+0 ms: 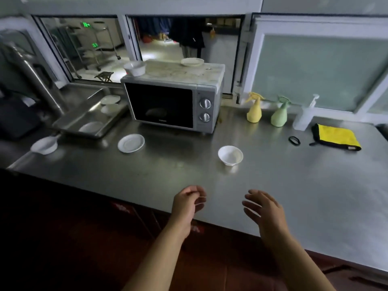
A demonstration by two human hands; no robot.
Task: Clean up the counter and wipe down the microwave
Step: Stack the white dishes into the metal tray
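Two bare hands are hovering over the near edge of the steel counter [294,185]: left hand [188,203] with fingers loosely curled, gripping nothing; right hand [265,208] with fingers straight and slightly spread. The microwave [172,103] is sitting at the back, door closed, its stained top carrying a bowl [135,68] and a plate [192,62]. A white saucer [131,143] and a small white bowl [230,155] are lying in front. A yellow cloth [336,137] is resting folded far right, beside two spray bottles [254,111] and a pump bottle [304,116]. A steel tray [69,122] is holding plates at left.

A canteen kitchen: steel counter [273,185], serving hatch [184,38], microwave [172,103]
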